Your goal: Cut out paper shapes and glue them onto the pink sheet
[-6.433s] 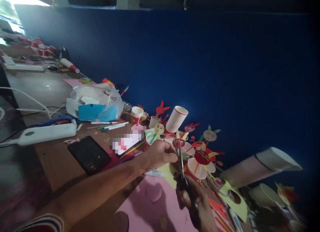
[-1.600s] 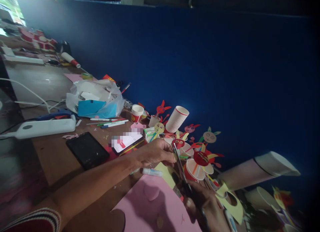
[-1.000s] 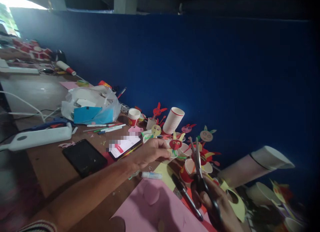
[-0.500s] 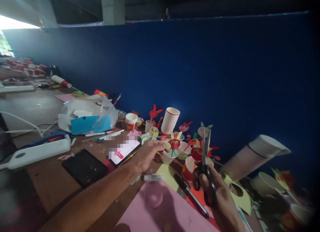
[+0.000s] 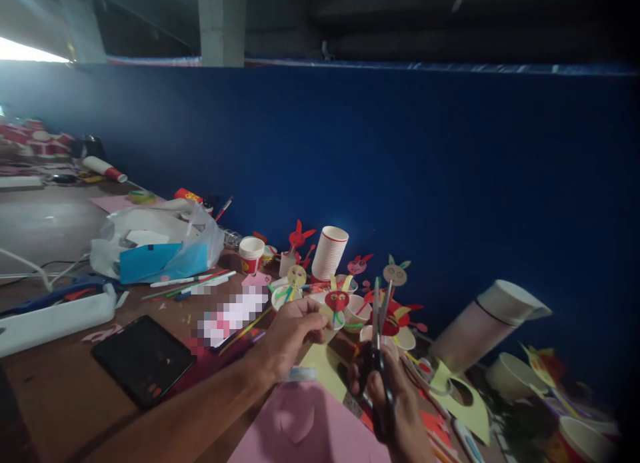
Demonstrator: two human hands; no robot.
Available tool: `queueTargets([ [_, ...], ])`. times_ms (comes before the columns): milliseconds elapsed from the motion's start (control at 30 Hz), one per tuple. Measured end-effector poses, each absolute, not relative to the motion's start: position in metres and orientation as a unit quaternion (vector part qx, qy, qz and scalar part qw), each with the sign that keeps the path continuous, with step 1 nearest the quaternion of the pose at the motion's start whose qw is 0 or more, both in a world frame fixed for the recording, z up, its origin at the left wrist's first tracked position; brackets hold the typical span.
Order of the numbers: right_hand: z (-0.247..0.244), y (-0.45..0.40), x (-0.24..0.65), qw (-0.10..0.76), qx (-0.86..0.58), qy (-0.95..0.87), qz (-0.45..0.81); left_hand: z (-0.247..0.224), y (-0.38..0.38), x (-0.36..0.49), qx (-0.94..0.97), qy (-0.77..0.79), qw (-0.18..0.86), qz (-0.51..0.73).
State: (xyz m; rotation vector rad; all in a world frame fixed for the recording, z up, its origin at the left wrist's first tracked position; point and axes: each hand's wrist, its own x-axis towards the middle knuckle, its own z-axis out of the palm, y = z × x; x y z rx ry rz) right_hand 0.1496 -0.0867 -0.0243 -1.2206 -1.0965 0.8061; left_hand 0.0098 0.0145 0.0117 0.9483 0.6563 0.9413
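Observation:
My left hand point(image 5: 300, 330) is closed in a pinch, its fingertips on a small pale yellow paper piece point(image 5: 326, 314), mostly hidden. In my right hand point(image 5: 393, 396) is a pair of black-handled scissors point(image 5: 383, 313), blades upward and slightly apart. Just behind my hands are paper cups bearing paper animal faces: a red face with yellow ears point(image 5: 337, 299), a yellow round face point(image 5: 297, 276) and a grey-green face point(image 5: 395, 272). Below them lies a pink paper sheet point(image 5: 305, 426) with a drawn outline, partly over a yellow sheet point(image 5: 325, 366).
A tall stack of paper cups point(image 5: 330, 253) stands near the blue partition point(image 5: 280, 143). At left are a dark tablet point(image 5: 145, 360), a lit phone point(image 5: 233, 316), a plastic bag point(image 5: 160, 236) and a white power strip point(image 5: 60, 320). A tilted white cylinder point(image 5: 487, 323) lies at right.
The view has shifted, so most table things sit further left. My right hand and the scissors have come closer to my left hand, which keeps its pinch.

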Motion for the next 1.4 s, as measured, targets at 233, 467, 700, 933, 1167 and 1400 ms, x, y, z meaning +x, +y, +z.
queueTargets([
  [233, -0.048, -0.080, 0.124, 0.622, -0.454, -0.506, 0.388, 0.012, 0.006, 0.011, 0.381, 0.255, 0.777, 0.433],
  [467, -0.061, -0.076, 0.118, 0.630, -0.423, -0.522, 0.389, 0.009, 0.006, 0.011, 0.355, 0.242, 0.783, 0.450],
  [700, -0.062, -0.075, 0.109, 0.652, -0.377, -0.553, 0.357, 0.010, -0.002, 0.013, 0.380, 0.251, 0.776, 0.436],
  [933, -0.062, -0.075, 0.108, 0.652, -0.393, -0.563, 0.322, 0.011, -0.009, 0.015, 0.326, 0.253, 0.799, 0.437],
  [1167, -0.060, -0.079, 0.107, 0.627, -0.466, -0.555, 0.287, 0.003, -0.015, 0.019, 0.298, 0.272, 0.806, 0.433],
  [1400, -0.059, -0.087, 0.110, 0.608, -0.538, -0.527, 0.252, 0.000, -0.020, 0.023, 0.283, 0.286, 0.800, 0.446],
])
